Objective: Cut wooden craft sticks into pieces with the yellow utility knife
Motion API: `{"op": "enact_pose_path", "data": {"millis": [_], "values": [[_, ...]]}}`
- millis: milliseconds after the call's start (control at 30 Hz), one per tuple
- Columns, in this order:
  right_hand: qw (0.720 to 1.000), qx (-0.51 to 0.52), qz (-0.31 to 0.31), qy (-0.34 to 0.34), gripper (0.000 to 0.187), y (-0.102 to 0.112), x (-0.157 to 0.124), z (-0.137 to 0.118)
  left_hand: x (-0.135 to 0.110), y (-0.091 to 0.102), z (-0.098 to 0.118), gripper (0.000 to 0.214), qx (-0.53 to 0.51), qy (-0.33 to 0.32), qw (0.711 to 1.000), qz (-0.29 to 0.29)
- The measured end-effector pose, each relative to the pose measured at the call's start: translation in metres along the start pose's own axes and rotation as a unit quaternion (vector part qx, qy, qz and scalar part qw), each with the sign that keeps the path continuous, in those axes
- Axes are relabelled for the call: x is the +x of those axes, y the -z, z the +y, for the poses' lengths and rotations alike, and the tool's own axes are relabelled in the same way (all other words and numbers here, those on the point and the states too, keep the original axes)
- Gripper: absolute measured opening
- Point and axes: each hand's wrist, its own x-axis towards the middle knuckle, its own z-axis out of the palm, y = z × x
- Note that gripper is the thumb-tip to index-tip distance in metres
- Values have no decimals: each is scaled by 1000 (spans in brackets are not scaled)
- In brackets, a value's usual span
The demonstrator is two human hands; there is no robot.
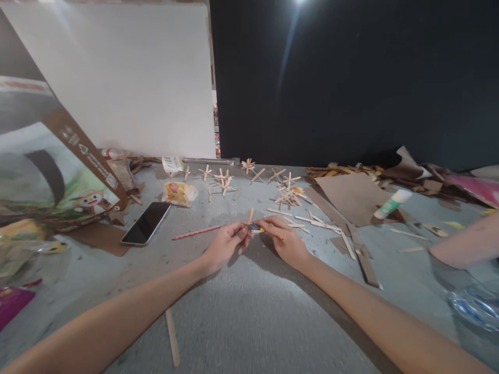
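Wooden stick, one, pinched in left hand; right hand grips one dark-and-yellow object.

This looks like a craft workspace, set on a marked grey tabletop that spreads around the grip of the left hand and right hand; what sort of building holds it cannot be told. Beyond the grip are little crosses of flat wooden sticks, with loose sticks just to its right and, farther out that way, a cardboard sheet and a glue stick. Well past the grip, a white panel and a black panel wall off the table.
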Motion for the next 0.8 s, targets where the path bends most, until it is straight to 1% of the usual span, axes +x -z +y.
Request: {"op": "enact_pose_path", "data": {"millis": [133, 333, 567, 667, 800], "values": [[1000, 10, 3, -2, 65, 0, 1, -1, 0, 1, 0, 52, -12, 3, 1000, -1], [1000, 6, -3, -1, 67, 1, 0, 1, 0, 1, 0, 54, 8, -3, 1000, -4], [1000, -7, -10, 16, 67, -2, -2, 3, 3, 4, -8, 60, 10, 22, 1000, 0], [1000, -13, -10, 22, 63, -2, -3, 3, 4, 6, -11, 59, 43, 21, 999, 0], [999, -35, -13, 29, 63, 0, -3, 0, 3, 6, -10, 59, 110, -6, 994, 4]]}}
